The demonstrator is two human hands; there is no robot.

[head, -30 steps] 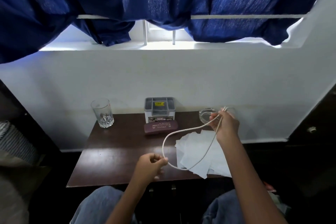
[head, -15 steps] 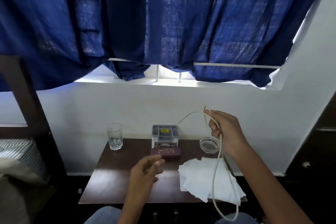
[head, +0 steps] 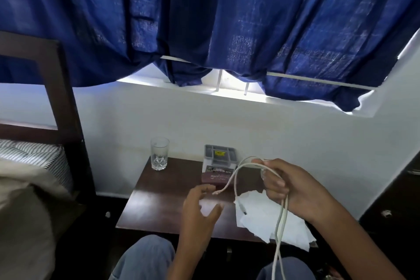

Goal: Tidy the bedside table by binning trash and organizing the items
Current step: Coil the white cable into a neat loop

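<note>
The right hand (head: 293,188) curls around a looped white cable (head: 280,223) above the desk (head: 159,200), its strands hanging near-vertical and cut off at the bottom edge, one loose tip pointing toward the left hand (head: 200,209), which is spread and empty.

The counter (head: 159,207) is dark wood with a glossy polish, and window light bounces right off it. The tumbler (head: 159,153) is clear glass with a cut pattern at the base. The cable (head: 280,218) looks like smooth white plastic, pretty matt. The paper sheets (head: 261,216) are thin, white and matt, a bit creased. The organizer box (head: 219,154) is grey plastic. The curtain (head: 227,18) is blue cloth with a coarse, visible weave. The bed frame (head: 63,88) is dark wood too.
</note>
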